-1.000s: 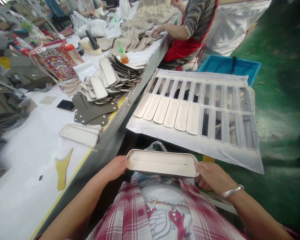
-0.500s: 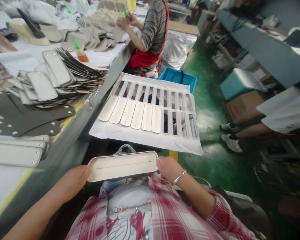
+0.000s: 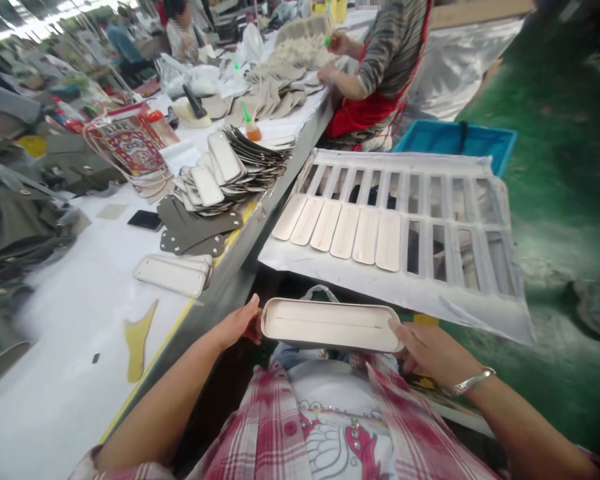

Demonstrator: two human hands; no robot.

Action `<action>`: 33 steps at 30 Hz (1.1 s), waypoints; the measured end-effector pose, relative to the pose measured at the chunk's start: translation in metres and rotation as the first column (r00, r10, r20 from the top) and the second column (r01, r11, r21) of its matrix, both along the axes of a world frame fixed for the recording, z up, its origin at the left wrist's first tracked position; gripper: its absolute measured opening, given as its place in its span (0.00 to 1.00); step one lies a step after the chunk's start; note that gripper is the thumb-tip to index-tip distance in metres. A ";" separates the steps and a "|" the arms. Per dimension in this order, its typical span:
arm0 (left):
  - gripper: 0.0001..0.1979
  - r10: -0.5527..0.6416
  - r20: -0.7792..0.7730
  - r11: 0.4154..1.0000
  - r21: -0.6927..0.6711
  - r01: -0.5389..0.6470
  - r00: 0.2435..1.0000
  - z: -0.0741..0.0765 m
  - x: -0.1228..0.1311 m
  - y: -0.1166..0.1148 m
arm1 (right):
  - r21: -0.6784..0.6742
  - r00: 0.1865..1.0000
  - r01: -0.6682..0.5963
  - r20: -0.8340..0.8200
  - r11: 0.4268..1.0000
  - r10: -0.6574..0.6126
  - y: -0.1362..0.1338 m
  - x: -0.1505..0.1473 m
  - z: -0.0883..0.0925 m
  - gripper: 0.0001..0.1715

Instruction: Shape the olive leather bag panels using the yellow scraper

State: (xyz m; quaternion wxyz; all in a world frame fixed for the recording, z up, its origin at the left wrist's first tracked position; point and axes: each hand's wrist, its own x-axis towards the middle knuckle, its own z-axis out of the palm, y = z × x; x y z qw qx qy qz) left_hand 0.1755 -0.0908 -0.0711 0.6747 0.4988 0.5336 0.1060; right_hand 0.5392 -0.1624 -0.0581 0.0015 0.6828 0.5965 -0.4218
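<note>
In front of my chest is a long cream panel [image 3: 330,325] with rounded ends, a raised rim and a thin line along its middle. My right hand [image 3: 427,350] grips its right end, thumb on top. At the left end, my left hand [image 3: 240,325] has its thumb lifted off the panel, fingers right by the rim; whether a fingertip still touches cannot be seen. Beyond the panel stands a white slotted rack [image 3: 325,267], where several similar cream panels [image 3: 339,230] lie side by side in the nearer row.
A white-covered table [image 3: 80,267] runs along my left. On it are a pile of white-faced panels [image 3: 209,185], dark grey pieces [image 3: 200,227], a phone [image 3: 145,220] and a yellow piece [image 3: 139,340]. Behind the rack are a blue crate [image 3: 490,143] and a seated co-worker [image 3: 395,60].
My view has swung left, bringing more of the table into sight. My left thumb has come off the panel's left end. The right hand keeps its grip, thumb now further over the top.
</note>
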 end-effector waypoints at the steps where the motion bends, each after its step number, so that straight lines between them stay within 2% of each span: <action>1: 0.30 0.001 -0.031 0.999 0.032 0.000 1.000 0.001 0.001 -0.002 | 0.036 0.997 -0.051 0.067 0.998 0.048 -0.001 -0.001 0.002 0.25; 3: 0.26 -0.054 -0.179 0.988 0.135 0.079 0.982 0.003 0.003 -0.004 | 0.109 0.951 -0.221 0.245 0.969 0.190 -0.003 -0.003 0.004 0.18; 5: 0.22 -0.122 -0.337 0.951 0.229 0.207 0.934 0.004 0.007 -0.005 | 0.128 0.858 -0.408 0.394 0.904 0.331 -0.003 -0.004 0.004 0.09; 7: 0.20 -0.150 -0.410 0.921 0.274 0.278 0.900 0.004 0.009 -0.004 | 0.137 0.817 -0.485 0.422 0.864 0.392 -0.002 -0.005 0.001 0.07; 8: 0.20 -0.155 -0.413 0.918 0.275 0.285 0.897 0.003 0.009 -0.004 | 0.142 0.848 -0.441 0.390 0.886 0.360 -0.002 -0.005 -0.001 0.09; 11: 0.20 -0.168 -0.387 0.930 0.244 0.276 0.907 -0.001 0.008 -0.003 | 0.094 0.978 -0.132 0.172 0.987 0.114 0.000 -0.004 -0.004 0.20; 12: 0.20 -0.173 -0.378 0.933 0.234 0.275 0.909 -0.003 0.008 -0.003 | 0.049 0.994 -0.040 0.101 0.998 0.035 0.001 -0.004 -0.005 0.22; 14: 0.20 -0.179 -0.363 0.936 0.224 0.272 0.914 -0.004 0.007 -0.003 | -0.024 0.998 0.056 0.012 0.998 -0.056 0.002 -0.004 -0.005 0.21; 16: 0.20 -0.178 -0.351 0.937 0.224 0.267 0.919 -0.004 0.006 -0.003 | -0.043 0.997 0.077 -0.018 0.996 -0.078 0.002 -0.003 -0.006 0.20; 22: 0.19 -0.145 -0.272 0.961 0.191 0.201 0.951 0.002 0.007 0.004 | -0.008 0.999 0.032 0.010 0.999 -0.032 0.002 0.001 -0.009 0.21; 25: 0.25 -0.135 -0.179 0.981 0.116 0.158 0.975 0.000 0.003 0.005 | -0.089 0.996 0.070 -0.049 0.994 -0.074 0.002 0.002 -0.005 0.19; 29: 0.30 -0.046 -0.064 0.997 0.055 0.049 0.997 -0.005 -0.002 0.001 | -0.123 0.991 0.070 -0.104 0.990 -0.083 0.003 0.003 -0.001 0.22; 31: 0.28 -0.063 -0.101 0.993 0.095 0.072 0.993 -0.003 -0.002 -0.001 | -0.114 0.994 0.045 -0.090 0.992 -0.055 0.003 0.003 0.000 0.23; 33: 0.24 -0.141 -0.247 0.955 0.223 0.197 0.959 0.001 0.001 -0.003 | -0.088 0.999 0.002 -0.047 0.996 -0.006 0.005 0.002 0.000 0.23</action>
